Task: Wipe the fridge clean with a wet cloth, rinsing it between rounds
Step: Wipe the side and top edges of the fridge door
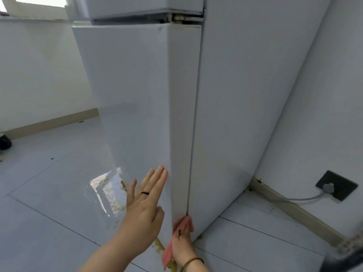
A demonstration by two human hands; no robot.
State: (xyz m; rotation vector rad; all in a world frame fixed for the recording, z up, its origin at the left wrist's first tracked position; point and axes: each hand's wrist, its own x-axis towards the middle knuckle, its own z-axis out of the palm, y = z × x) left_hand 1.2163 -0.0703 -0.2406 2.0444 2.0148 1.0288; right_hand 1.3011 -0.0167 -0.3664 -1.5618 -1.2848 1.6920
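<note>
A tall white fridge point(225, 95) fills the middle of the head view, seen from its front right corner. My left hand point(146, 201) lies flat and open against the lower door front, fingers spread, a dark ring on one finger. My right hand point(182, 246) grips a pink cloth point(185, 223) and presses it against the bottom of the door's edge, close to the floor. Part of the cloth hangs down beside my wrist, which wears a thin bracelet.
Grey floor tiles point(49, 193) carry brownish stains point(160, 245) at the fridge's base. A dark wall socket point(335, 185) with a grey plug and cable sits low on the right wall. A beige skirting board point(294, 209) runs along it. A dark object point(5, 143) lies far left.
</note>
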